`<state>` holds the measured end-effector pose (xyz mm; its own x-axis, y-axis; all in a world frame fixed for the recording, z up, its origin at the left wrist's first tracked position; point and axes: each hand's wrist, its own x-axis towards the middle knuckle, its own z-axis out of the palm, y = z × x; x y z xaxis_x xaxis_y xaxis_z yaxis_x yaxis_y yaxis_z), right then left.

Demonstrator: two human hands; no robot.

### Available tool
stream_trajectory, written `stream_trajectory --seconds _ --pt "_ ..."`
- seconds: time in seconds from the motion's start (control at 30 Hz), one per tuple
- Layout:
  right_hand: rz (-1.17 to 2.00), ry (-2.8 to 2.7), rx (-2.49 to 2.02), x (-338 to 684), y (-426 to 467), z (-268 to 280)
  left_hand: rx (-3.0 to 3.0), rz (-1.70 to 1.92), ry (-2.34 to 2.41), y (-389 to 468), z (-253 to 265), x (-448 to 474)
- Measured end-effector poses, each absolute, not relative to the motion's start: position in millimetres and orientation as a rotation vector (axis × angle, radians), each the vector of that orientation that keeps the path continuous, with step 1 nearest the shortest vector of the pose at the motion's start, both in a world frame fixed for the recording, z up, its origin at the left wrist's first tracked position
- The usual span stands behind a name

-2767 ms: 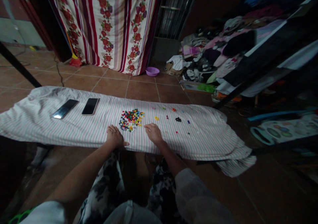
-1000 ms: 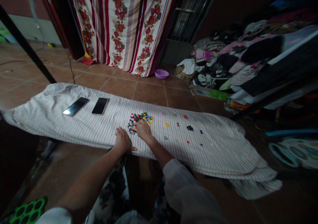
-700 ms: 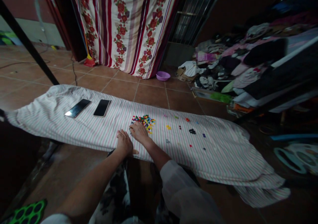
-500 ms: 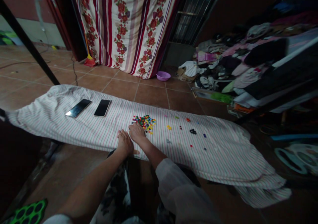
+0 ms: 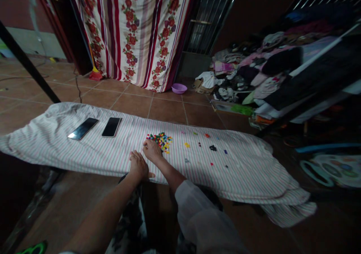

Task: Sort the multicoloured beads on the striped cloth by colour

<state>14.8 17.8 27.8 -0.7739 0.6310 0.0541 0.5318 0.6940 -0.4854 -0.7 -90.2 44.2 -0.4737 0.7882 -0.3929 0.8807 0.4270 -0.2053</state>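
A pile of small multicoloured pieces, too small to name, lies on a striped cloth. My right hand is at the pile's near left edge, its fingers curled together at the tips. Whatever they pinch, if anything, is hidden. Just left of it, my left hand rests on the cloth near the front edge with its fingers stretched out and the thumb apart. Right of the pile lie small groups sorted by colour, among them yellow pieces, black pieces, orange pieces and blue pieces.
Two phones, one silvery with glare and one dark, lie on the cloth's left part. Beyond on the tiled floor are a purple basin, a floral curtain and a heap of clothes. A dark pole slants at left.
The view has shifted, so the cloth and everything on it sit farther left and most of it slightly lower. My right hand stays at the pile's edge, and my left hand keeps its place beside it.
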Motion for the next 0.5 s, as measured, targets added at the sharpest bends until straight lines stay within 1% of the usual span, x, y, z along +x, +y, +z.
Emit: stream_trajectory --seconds 0.17,0.4,0.5 --pt "0.814 -2.519 -1.057 30.1 31.2 18.1 1.428 -0.607 2.445 -90.0 49.6 0.5" --pt "0.771 -2.490 -1.070 69.8 43.2 15.3 1.416 -0.496 2.463 -88.3 42.1 -1.7" --pt "0.859 -2.435 -1.044 83.1 47.9 15.7 1.404 -0.464 2.479 -87.3 37.6 -3.1"
